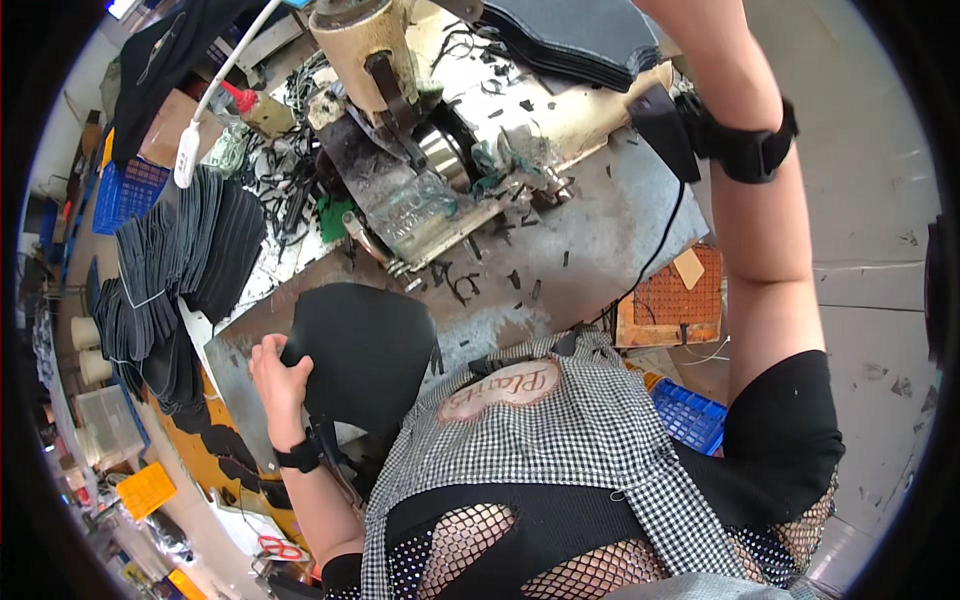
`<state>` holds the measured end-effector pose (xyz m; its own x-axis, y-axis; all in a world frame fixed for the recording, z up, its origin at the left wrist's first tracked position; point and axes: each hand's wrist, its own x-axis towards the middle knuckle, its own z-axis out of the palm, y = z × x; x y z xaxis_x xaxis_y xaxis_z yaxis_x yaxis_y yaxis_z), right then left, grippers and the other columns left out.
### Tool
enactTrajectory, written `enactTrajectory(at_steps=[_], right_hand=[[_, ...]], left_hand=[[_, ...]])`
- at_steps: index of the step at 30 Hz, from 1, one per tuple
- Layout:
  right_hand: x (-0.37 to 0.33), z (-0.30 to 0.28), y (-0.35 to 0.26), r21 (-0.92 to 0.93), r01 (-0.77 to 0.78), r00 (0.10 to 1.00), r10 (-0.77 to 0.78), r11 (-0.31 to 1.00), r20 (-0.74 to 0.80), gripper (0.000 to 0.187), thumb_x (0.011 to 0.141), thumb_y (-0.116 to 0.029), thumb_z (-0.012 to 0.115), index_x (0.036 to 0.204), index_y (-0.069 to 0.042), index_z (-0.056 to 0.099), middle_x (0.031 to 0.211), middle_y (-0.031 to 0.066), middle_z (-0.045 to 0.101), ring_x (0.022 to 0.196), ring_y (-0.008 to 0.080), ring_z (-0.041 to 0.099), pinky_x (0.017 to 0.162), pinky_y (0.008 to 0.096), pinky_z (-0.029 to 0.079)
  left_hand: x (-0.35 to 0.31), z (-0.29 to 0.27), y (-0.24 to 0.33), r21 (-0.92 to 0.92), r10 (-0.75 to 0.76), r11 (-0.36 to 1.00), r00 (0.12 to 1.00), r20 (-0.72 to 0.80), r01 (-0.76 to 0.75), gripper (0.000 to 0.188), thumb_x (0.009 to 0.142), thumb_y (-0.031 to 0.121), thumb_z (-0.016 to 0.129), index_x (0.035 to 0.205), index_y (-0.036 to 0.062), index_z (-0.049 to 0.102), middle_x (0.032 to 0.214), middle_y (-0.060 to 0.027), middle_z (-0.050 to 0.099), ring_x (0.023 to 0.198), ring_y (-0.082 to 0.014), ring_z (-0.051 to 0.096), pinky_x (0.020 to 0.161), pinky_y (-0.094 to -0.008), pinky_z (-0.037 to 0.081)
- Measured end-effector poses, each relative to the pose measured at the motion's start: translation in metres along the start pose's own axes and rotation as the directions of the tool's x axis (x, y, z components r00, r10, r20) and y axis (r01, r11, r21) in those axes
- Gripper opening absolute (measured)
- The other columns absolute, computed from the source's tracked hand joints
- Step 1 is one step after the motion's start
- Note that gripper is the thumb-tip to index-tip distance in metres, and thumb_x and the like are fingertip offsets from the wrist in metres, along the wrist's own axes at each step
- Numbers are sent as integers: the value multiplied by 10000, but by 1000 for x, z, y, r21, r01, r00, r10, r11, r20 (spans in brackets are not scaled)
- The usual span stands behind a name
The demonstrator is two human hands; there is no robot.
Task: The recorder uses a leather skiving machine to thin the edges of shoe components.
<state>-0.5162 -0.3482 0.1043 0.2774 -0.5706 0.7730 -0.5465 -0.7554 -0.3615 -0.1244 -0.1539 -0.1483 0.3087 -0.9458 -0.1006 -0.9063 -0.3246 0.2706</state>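
My left hand point(279, 380) is closed on the left edge of a flat black leather-like piece point(365, 345), with the thumb lying over it. The piece has a rounded outline and lies at the front edge of the metal worktable point(590, 240). Up at the top right my right forearm point(735, 60) reaches past the upper rim, so the right hand is out of sight. Beside that forearm rests a stack of dark cut pieces point(580, 40). A machine with a shiny metal roller point(442, 155) stands in the middle, beyond the black piece.
Thin black offcuts point(462, 288) litter the table around the machine. Bundles of dark pieces point(185, 250) sit at the left edge. A bottle with a red tip point(262, 110) and a hanging white cable point(187, 155) are at the upper left. Blue baskets point(690, 415) stand lower down.
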Motion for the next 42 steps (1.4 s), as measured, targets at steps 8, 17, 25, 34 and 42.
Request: enactTrajectory(at_steps=[8,17,25,34,42], right_hand=[[40,49,-63,-287,-56,965,125,956,229,393,773,-305,717,637,58,654,536,192,586,493,285,604,524,357,499],[42,60,-28,-166,145,978,-115,975,175,295,791,-235,659,703,47,669,590,186,605,539,292,620,572,373,503],[38,61,-29,-54,125,964,-108,991,242,257,852,-206,630,776,35,675,564,138,580,483,176,533,501,320,430],[53,63,-44,-228,-147,934,211,963,288,297,876,-199,611,735,61,630,512,128,502,456,143,451,473,319,389],[18,80,9,242,149,988,-138,959,-62,324,922,-246,590,823,61,626,636,25,532,625,60,453,548,250,390]], left_hand=[[-10,8,-7,-106,-57,992,997,55,63,404,660,154,660,1028,26,554,978,-178,575,988,-360,530,871,-412,422],[11,-9,20,-76,184,975,953,-241,-207,386,700,123,719,1046,32,574,971,-171,613,954,-312,582,861,-408,449],[118,21,67,-748,128,663,989,68,-34,266,867,178,636,1033,-28,607,922,-92,656,792,-156,616,747,-272,493],[176,71,87,-942,18,126,949,315,310,286,954,256,526,891,-17,584,779,-70,605,621,-125,543,580,-264,468],[178,81,85,-929,37,342,986,164,142,377,955,330,502,827,-11,600,666,-27,535,518,-100,456,457,-259,402]])
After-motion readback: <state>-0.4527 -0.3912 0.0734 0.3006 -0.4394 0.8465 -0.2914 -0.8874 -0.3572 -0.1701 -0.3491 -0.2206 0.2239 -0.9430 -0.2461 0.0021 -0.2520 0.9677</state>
